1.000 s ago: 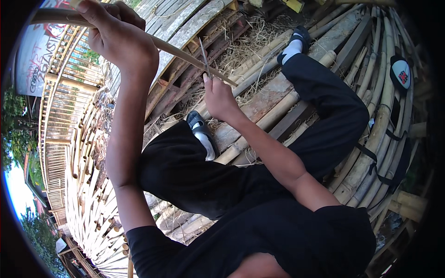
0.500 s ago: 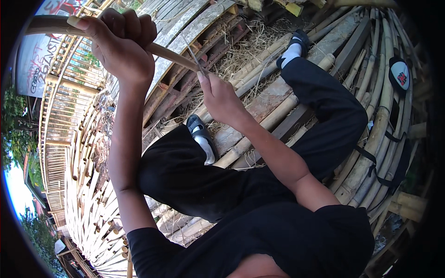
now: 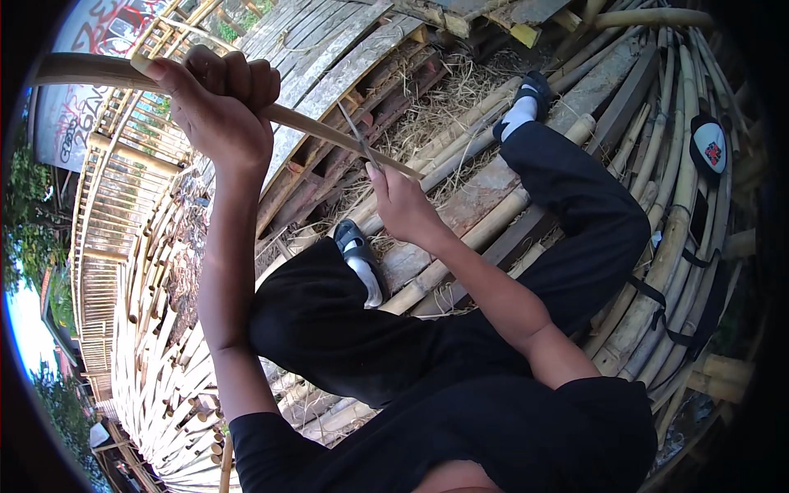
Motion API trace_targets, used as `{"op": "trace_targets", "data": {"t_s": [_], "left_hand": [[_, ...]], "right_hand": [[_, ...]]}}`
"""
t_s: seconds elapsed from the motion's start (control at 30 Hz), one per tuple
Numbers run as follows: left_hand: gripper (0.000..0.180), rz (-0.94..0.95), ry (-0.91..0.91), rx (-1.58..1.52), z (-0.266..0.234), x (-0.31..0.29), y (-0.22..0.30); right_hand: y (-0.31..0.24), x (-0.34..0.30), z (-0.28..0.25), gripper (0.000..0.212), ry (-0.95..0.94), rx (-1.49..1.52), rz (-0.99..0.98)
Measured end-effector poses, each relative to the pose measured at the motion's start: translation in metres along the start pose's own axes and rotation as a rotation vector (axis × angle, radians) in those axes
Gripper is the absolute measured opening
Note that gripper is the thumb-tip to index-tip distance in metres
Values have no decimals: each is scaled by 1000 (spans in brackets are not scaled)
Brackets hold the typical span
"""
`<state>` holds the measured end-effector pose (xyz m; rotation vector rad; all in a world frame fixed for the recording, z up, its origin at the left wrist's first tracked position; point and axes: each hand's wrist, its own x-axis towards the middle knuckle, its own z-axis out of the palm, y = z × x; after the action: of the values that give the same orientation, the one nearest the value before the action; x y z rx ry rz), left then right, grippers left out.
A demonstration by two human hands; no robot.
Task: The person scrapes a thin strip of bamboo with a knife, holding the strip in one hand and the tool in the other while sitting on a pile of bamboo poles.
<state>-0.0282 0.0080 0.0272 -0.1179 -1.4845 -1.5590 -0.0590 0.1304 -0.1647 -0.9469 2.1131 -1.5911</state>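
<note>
My left hand [image 3: 220, 107] is wrapped round a long bamboo strip [image 3: 316, 130] at the upper left, its thumb lying along the strip. The strip slants down to the right and tapers to a thin end past my right hand. In my right hand [image 3: 403, 205] is a knife, its handle mostly hidden by my fingers. The narrow knife blade [image 3: 355, 130] crosses the strip near that thin end and points up and to the left. My right thumb is close by the strip.
Bamboo poles [image 3: 670, 156] lie under and around me. A wooden pallet [image 3: 329, 62] stands ahead, with straw-like shavings [image 3: 460, 90] beside it. Right of me are a black-and-white pouch [image 3: 708, 148] and black straps [image 3: 657, 300]. A bamboo fence [image 3: 103, 238] rises at the left.
The knife and my right hand have shifted slightly right and down, toward me. More of the strip's thin end now shows beyond the blade. My left hand keeps its grip.
</note>
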Motion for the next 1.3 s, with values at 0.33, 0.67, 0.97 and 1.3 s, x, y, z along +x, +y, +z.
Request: {"op": "trace_targets", "data": {"t_s": [0.33, 0.67, 0.97, 1.3], "left_hand": [[48, -26, 15, -29, -5, -6, 5], [50, -73, -12, 0, -12, -9, 11], [54, -109, -73, -19, -28, -16, 12], [54, -132, -153, -68, -35, -15, 18]], "right_hand": [[16, 2, -8, 43, -173, -131, 158], [-2, -10, 2, 39, -106, 14, 99], [-28, -16, 5, 37, -123, -11, 62], [-67, -13, -6, 34, -216, 40, 6]]}}
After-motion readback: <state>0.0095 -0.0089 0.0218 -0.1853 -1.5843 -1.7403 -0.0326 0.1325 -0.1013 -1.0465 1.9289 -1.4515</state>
